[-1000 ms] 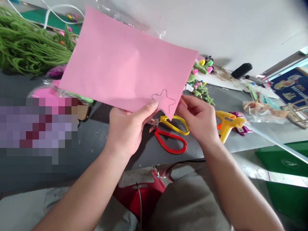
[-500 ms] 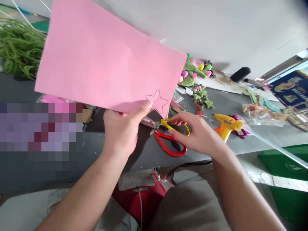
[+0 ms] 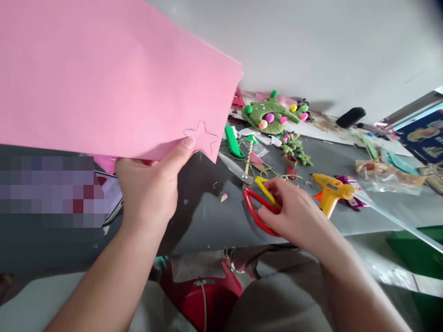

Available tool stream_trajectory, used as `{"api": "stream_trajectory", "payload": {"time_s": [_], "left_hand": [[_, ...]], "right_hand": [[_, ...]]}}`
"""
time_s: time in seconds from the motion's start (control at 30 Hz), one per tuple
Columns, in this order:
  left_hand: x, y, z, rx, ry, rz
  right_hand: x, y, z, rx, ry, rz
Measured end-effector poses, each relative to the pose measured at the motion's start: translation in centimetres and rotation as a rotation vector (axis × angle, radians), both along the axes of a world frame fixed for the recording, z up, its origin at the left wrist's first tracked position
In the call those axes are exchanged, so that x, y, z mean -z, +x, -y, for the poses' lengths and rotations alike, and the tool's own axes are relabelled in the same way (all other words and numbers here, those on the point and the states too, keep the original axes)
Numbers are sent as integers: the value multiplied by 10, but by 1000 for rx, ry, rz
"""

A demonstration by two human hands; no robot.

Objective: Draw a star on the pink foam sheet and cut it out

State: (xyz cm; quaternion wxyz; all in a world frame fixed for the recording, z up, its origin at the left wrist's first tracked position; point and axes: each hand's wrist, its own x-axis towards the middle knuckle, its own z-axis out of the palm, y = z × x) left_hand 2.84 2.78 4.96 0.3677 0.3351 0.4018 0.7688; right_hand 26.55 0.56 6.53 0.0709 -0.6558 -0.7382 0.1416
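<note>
My left hand (image 3: 152,184) pinches the lower edge of a large pink sheet of paper (image 3: 138,87), holding it up above the table. A star outline (image 3: 202,137) is drawn near the sheet's lower right corner, beside my thumb. A short cut runs into the edge below the star. In my right hand (image 3: 294,205) is a pair of scissors (image 3: 258,210) with one red and one yellow handle loop. Their blades look nearly closed, point up and left, and are apart from the paper. A tiny pink scrap (image 3: 224,197) lies on the table between my hands.
A yellow glue gun (image 3: 330,189) lies right of my right hand. Behind are a green yarn-wrapped shape with pompoms (image 3: 270,115), a green cutter (image 3: 234,142) and paper scraps. At left lies a phone-like device (image 3: 112,196), partly blurred out. A plastic bag (image 3: 387,177) is farther right.
The pink sheet and my left hand have moved left. The scissors have come away from the paper's edge to the right, and their blades have drawn together.
</note>
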Motion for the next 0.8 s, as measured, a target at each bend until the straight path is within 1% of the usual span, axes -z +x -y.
{"api": "stream_trajectory", "payload": {"time_s": [0.07, 0.17, 0.23, 0.33, 0.4, 0.5, 0.6, 0.8], "left_hand": [[0, -7, -3, -19, 17, 23], [2, -8, -5, 10, -7, 80], [2, -4, -6, 28, 2, 127], [0, 2, -7, 62, 32, 219], [-2, 4, -8, 56, 27, 273], [-5, 5, -9, 30, 0, 305], [-8, 7, -8, 33, -8, 335], [-11, 10, -6, 20, -45, 360]], "right_hand": [[3, 9, -1, 61, -27, -189], [3, 12, 3, 44, -237, -554], [0, 6, 11, 29, -398, -757], [-1, -5, 25, 35, -515, -972], [1, -11, 32, 21, -583, -1083], [4, -16, 38, -11, -645, -1157], [4, -19, 39, -24, -683, -1141], [1, -25, 37, -31, -660, -1083]]}}
